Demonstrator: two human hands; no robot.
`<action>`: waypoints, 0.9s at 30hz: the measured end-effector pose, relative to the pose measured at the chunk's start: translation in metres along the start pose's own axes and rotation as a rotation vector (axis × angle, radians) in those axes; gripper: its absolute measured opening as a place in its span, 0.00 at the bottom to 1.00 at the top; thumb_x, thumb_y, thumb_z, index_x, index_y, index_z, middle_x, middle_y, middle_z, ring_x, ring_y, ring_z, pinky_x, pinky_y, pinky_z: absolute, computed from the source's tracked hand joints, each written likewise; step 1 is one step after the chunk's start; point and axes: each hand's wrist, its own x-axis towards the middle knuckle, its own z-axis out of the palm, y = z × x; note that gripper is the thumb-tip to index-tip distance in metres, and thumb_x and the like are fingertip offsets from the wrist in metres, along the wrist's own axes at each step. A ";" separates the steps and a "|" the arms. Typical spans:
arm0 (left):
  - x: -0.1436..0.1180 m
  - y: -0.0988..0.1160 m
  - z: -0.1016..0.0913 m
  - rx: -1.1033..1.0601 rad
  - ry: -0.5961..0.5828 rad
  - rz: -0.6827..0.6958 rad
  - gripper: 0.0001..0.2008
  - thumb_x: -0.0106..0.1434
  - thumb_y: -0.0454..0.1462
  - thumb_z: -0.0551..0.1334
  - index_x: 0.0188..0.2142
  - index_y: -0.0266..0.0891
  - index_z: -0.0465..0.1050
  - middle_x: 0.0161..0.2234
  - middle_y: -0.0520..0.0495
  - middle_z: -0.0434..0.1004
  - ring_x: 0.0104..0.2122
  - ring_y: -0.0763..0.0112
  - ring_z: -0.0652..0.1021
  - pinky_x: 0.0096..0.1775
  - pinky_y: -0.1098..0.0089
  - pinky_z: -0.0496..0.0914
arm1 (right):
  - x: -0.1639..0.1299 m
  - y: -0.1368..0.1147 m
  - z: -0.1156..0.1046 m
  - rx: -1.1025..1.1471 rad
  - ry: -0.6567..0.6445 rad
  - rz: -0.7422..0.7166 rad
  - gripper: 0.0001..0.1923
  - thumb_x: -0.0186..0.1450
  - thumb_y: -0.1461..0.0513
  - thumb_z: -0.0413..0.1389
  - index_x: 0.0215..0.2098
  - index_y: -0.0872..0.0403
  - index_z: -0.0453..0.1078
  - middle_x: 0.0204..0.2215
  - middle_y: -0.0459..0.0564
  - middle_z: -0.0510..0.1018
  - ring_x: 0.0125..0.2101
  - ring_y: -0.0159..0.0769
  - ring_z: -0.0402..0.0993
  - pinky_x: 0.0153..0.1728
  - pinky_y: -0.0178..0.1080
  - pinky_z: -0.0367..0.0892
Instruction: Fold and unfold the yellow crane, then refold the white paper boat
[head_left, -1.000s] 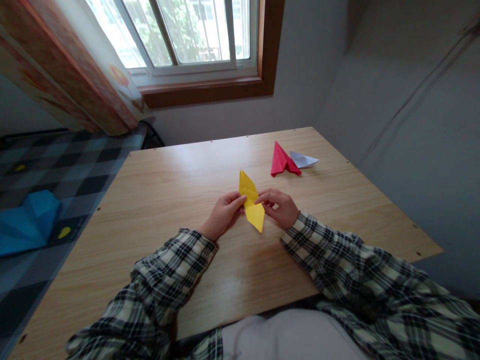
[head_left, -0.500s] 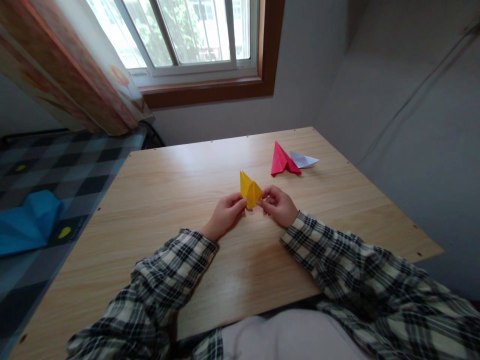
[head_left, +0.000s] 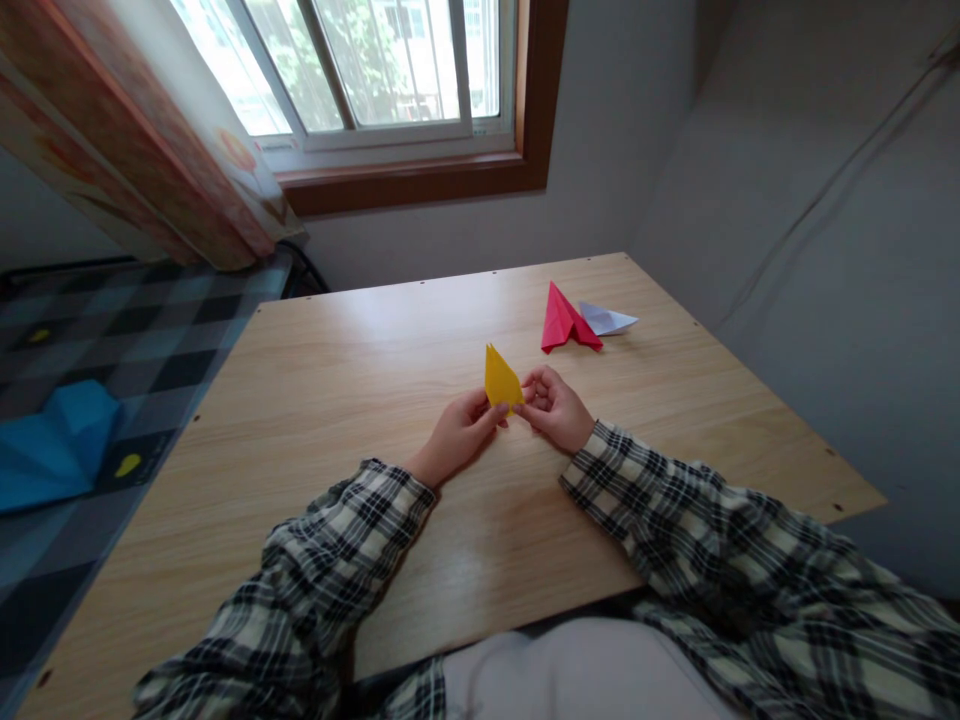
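A piece of folded yellow paper point(head_left: 502, 378) is held between my two hands above the middle of the table. It stands upright, with a split point at its top. My left hand point(head_left: 466, 424) pinches the lower left part, the thumb lying across the front. On the other side, my right hand point(head_left: 556, 408) grips the lower right edge between thumb and fingers. Parts of the fingers behind the paper are hidden.
Farther back on the wooden table point(head_left: 360, 360) lie a red folded paper plane point(head_left: 567, 322) and a white folded paper point(head_left: 609, 320), side by side. To the left, a blue folded paper point(head_left: 67, 440) rests on a checked cloth point(head_left: 172, 330).
The raised flap on the yellow paper now lies flat against the rest, giving one narrower pointed shape. My left thumb has shifted right, closer to my right hand.
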 end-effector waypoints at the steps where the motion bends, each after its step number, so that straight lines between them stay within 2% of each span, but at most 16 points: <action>1: 0.000 -0.001 0.000 0.025 0.014 -0.008 0.16 0.65 0.47 0.61 0.40 0.35 0.76 0.33 0.45 0.77 0.31 0.68 0.74 0.33 0.71 0.68 | 0.000 0.000 0.000 0.000 -0.006 0.002 0.24 0.55 0.53 0.66 0.40 0.50 0.58 0.24 0.35 0.68 0.16 0.23 0.63 0.15 0.27 0.61; 4: 0.001 -0.004 -0.001 0.035 0.017 -0.038 0.16 0.66 0.47 0.59 0.38 0.35 0.75 0.30 0.47 0.76 0.28 0.69 0.74 0.30 0.72 0.67 | 0.000 0.000 0.000 0.017 -0.031 0.020 0.25 0.55 0.54 0.66 0.43 0.50 0.59 0.24 0.35 0.68 0.17 0.23 0.64 0.16 0.28 0.63; 8: 0.001 -0.005 -0.002 0.030 -0.005 -0.024 0.16 0.65 0.46 0.59 0.40 0.36 0.76 0.35 0.46 0.78 0.31 0.67 0.75 0.33 0.71 0.69 | 0.000 0.000 0.000 0.040 -0.070 0.044 0.26 0.55 0.53 0.67 0.45 0.50 0.60 0.24 0.35 0.69 0.18 0.24 0.65 0.17 0.28 0.64; 11: 0.000 -0.001 -0.002 0.076 -0.020 -0.009 0.17 0.65 0.47 0.60 0.40 0.36 0.77 0.36 0.45 0.79 0.33 0.66 0.75 0.35 0.70 0.70 | -0.001 0.000 0.001 0.031 -0.089 0.042 0.24 0.55 0.51 0.66 0.42 0.51 0.62 0.24 0.37 0.71 0.18 0.25 0.65 0.17 0.28 0.63; 15: -0.002 0.003 -0.003 0.064 -0.066 -0.034 0.18 0.63 0.49 0.60 0.38 0.35 0.78 0.33 0.46 0.78 0.30 0.67 0.74 0.31 0.71 0.68 | -0.002 -0.001 0.000 0.007 -0.119 0.041 0.21 0.57 0.48 0.64 0.38 0.53 0.66 0.25 0.42 0.74 0.19 0.26 0.66 0.17 0.29 0.64; 21: -0.004 0.002 -0.003 0.022 -0.157 -0.095 0.17 0.64 0.47 0.60 0.36 0.35 0.76 0.29 0.48 0.75 0.26 0.70 0.72 0.27 0.73 0.66 | -0.003 -0.007 0.000 -0.040 -0.098 0.060 0.22 0.60 0.44 0.59 0.34 0.54 0.73 0.23 0.44 0.74 0.20 0.29 0.68 0.18 0.31 0.65; 27: -0.005 0.004 -0.004 -0.022 -0.257 -0.135 0.16 0.63 0.47 0.60 0.35 0.35 0.75 0.28 0.49 0.74 0.25 0.71 0.71 0.27 0.73 0.66 | -0.003 -0.009 -0.002 -0.068 -0.065 0.053 0.23 0.61 0.43 0.58 0.31 0.55 0.72 0.22 0.44 0.72 0.20 0.29 0.67 0.18 0.31 0.65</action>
